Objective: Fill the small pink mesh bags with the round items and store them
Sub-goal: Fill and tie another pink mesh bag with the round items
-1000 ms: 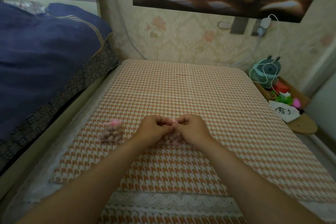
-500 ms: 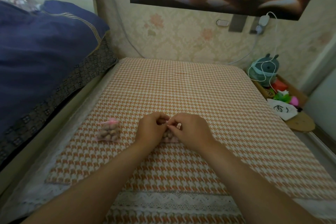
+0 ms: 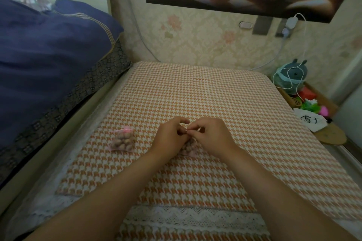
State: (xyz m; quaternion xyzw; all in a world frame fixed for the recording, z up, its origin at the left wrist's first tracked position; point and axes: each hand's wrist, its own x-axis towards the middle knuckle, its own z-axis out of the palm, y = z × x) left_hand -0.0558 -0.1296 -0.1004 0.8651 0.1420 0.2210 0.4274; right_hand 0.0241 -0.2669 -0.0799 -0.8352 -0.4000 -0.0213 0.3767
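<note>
A small pink mesh bag (image 3: 189, 148) full of round brownish items lies on the orange houndstooth cloth (image 3: 195, 94), mostly hidden under my hands. My left hand (image 3: 170, 136) and my right hand (image 3: 210, 134) meet above it, fingertips pinched together on the bag's drawstring at its top. A second pink mesh bag (image 3: 123, 140), filled and tied with a pink bow, lies on the cloth to the left of my left hand, apart from it.
A blue quilt (image 3: 45, 55) is heaped on the bed at the left. At the right edge stand a grey plush toy (image 3: 291, 77) wrapped in white cable, small coloured toys (image 3: 311, 104) and a round wooden board (image 3: 331, 136). A wallpapered wall rises behind.
Both hands stay pinched together over the bag, with the fingers shifting slightly on the drawstring. The tied bag at the left has not moved.
</note>
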